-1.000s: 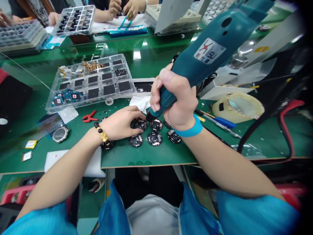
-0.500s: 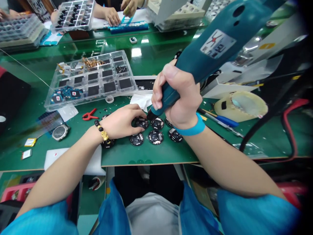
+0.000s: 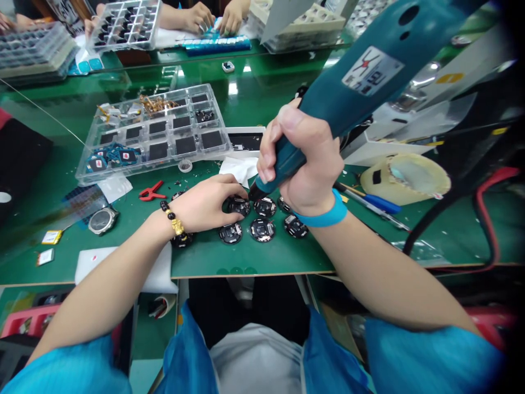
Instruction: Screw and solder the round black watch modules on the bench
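Observation:
My right hand (image 3: 309,156) is wrapped round a teal electric screwdriver (image 3: 348,87), tilted so its dark tip points down and left. That tip meets the edge of a round black watch module (image 3: 240,206); the exact contact spot is too small to make out. Thumb and fingers of my left hand (image 3: 207,205) close round the same module and steady it on the green bench. Several more such modules lie beside it in two rows, among them one in the front row (image 3: 262,230). Others are partly covered by my left hand and wrist.
Behind my left hand stands a clear compartment box (image 3: 156,131) with small parts. A red clamp (image 3: 152,191), a watch (image 3: 102,220) and two small batteries lie left. At right are a tape roll (image 3: 405,178) and pens (image 3: 377,203). Across the bench, a co-worker's hands (image 3: 217,19) handle a blue strip.
Both of my hands keep their hold, with the screwdriver tip still at the same module. The view has shifted very slightly. The co-worker's hands have moved along the blue strip.

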`<state>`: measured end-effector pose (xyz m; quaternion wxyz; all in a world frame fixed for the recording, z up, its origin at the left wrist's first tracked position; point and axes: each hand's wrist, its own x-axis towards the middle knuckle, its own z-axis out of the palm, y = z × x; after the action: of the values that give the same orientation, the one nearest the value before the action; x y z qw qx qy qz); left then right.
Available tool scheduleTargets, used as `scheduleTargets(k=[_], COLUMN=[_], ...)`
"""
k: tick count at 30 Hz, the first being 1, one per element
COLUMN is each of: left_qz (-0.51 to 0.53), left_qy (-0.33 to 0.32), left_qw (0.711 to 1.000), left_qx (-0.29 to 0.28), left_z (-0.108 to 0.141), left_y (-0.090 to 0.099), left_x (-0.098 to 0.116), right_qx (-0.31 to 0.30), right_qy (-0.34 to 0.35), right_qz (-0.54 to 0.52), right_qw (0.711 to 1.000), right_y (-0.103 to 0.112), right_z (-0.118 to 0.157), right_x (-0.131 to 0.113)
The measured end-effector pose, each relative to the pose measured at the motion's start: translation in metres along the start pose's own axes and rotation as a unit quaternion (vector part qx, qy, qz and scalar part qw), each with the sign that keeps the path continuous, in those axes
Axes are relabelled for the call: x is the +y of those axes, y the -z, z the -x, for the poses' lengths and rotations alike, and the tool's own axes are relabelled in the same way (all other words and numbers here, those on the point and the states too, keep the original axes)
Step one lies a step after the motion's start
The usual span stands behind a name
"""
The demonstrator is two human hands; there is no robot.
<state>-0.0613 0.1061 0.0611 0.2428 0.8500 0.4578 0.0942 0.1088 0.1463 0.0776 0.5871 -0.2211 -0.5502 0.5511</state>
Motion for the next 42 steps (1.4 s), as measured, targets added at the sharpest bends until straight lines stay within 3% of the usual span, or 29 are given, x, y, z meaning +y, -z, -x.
scheduleTargets(k=[15,24,30,37,42], left_qz=[-0.007,-0.005,-0.015,0.040,0.056], left_qy=[-0.003,-0.006,-0.019,-0.055,-0.041], left_qw=[1.000,1.000,1.000,0.995,0.991], left_qx=[-0.001,0.006,0.008,0.077,0.116], left_z=[0.000,0.001,0.002,0.001,0.000], left_y=[0.000,0.000,0.000,0.001,0.002], left_x=[0.002,0.000,-0.003,-0.001,-0.001], right_qx=[-0.024,0.011,0.015,0.041,0.066], right_qy=[0.033,0.013,0.037,0.012,0.007], right_qz=[-0.011,0.021,-0.036,-0.069,-0.089], right_qw=[0.999,1.000,0.999,0.997,0.994], right_y=[-0.004,-0.011,-0.006,0.002,0.003], right_z=[0.004,0.009,0.005,-0.004,-0.007], right_x=[-0.004,-0.006,-0.008,-0.012,-0.016])
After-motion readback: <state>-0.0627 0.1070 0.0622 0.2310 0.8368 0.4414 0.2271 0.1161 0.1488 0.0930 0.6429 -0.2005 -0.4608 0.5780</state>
